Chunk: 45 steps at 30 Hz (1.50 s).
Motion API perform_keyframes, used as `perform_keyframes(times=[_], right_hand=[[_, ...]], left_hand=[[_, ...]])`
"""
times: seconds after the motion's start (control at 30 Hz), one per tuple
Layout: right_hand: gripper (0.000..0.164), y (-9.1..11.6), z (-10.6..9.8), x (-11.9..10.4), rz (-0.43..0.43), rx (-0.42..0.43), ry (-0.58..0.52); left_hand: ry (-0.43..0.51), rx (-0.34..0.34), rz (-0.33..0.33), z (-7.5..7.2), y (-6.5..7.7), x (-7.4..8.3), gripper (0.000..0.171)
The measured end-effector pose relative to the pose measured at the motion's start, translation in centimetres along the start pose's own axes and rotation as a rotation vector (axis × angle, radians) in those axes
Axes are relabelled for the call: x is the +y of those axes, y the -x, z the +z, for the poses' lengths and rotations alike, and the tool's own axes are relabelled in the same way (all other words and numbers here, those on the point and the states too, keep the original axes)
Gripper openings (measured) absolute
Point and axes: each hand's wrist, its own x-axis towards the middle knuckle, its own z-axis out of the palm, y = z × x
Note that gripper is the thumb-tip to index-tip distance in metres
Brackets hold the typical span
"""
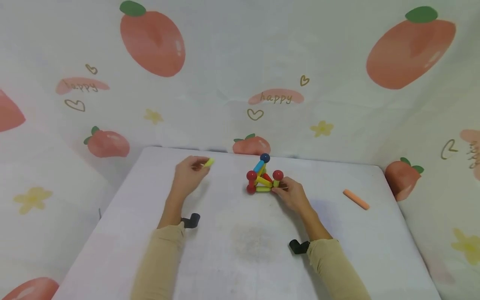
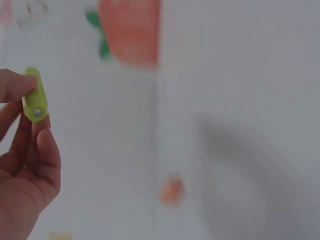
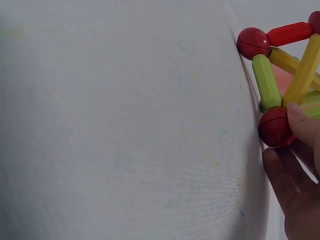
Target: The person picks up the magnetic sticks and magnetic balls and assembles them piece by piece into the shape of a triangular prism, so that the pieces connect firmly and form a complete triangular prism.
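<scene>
My left hand (image 1: pixel 189 175) pinches a yellow-green magnetic rod (image 2: pixel 36 100) between thumb and fingers, raised at the left of the table. A small silvery disc shows at the rod's near end. Right of it stands a frame of magnetic rods and balls, with a dark blue ball (image 1: pixel 264 158) on top, a light blue rod (image 1: pixel 258 166), a yellow rod (image 1: pixel 264 181) and red balls. At its lower right corner my right hand (image 1: pixel 293 195) grips a red ball (image 3: pixel 275 127), mostly hidden in the head view. Another red ball (image 1: pixel 278 175) sits above that corner.
An orange rod (image 1: pixel 356 199) lies on the white table (image 1: pixel 247 275), right of my right hand. Behind the table hangs a fruit-print cloth (image 1: pixel 210 112). Black wrist mounts (image 1: pixel 191 221) stick out inward from both forearms.
</scene>
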Motion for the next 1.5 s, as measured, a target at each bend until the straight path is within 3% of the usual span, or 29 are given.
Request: perform_keyframes(times=[0.07,0.13,0.23,0.37,0.5,0.67,0.83,0.93,1.07,1.2,1.33,1.5], right_hand=[[0.030,0.1,-0.1,0.0,-0.002,0.001,-0.007],[0.030,0.2,-0.1,0.0,-0.005,0.000,-0.021],[0.029,0.2,-0.1,0.1,-0.024,0.011,-0.027],[0.031,0.1,-0.1,0.2,-0.071,0.032,-0.040],[0.033,0.0,-0.1,0.2,-0.094,0.044,-0.047],[0.032,-0.1,-0.1,0.2,-0.093,0.051,-0.046],[0.031,-0.1,-0.1,0.1,-0.082,0.047,-0.042],[0.031,-0.1,-0.1,0.0,-0.071,0.041,-0.029],[0.030,0.0,-0.2,-0.1,-0.063,0.032,-0.006],[0.030,0.1,-0.3,-0.2,-0.048,0.027,0.016],[0.031,0.2,-0.3,-0.4,-0.049,0.024,0.025],[0.031,0.3,-0.1,-0.7,-0.031,0.013,0.015]], left_hand=[[0.029,-0.053,0.150,1.9,-0.1,2.8,0.028],[0.029,-0.111,0.256,4.0,-0.3,5.1,0.027],[-0.021,-0.220,0.308,7.2,-0.5,7.3,0.026],[-0.129,-0.339,0.307,10.2,-0.8,8.7,0.027],[-0.246,-0.366,0.352,11.5,-1.0,9.3,0.026],[-0.360,-0.341,0.462,11.9,-1.3,9.5,0.024],[-0.413,-0.321,0.506,12.0,-1.3,9.2,0.023],[-0.355,-0.270,0.460,11.6,-0.9,8.6,0.029],[-0.261,-0.198,0.300,10.8,-0.2,7.3,0.044],[-0.168,-0.200,0.149,10.3,0.3,6.3,0.040],[-0.042,-0.203,0.057,10.5,0.4,5.9,0.033],[0.050,-0.163,-0.053,11.3,0.4,5.8,0.037]])
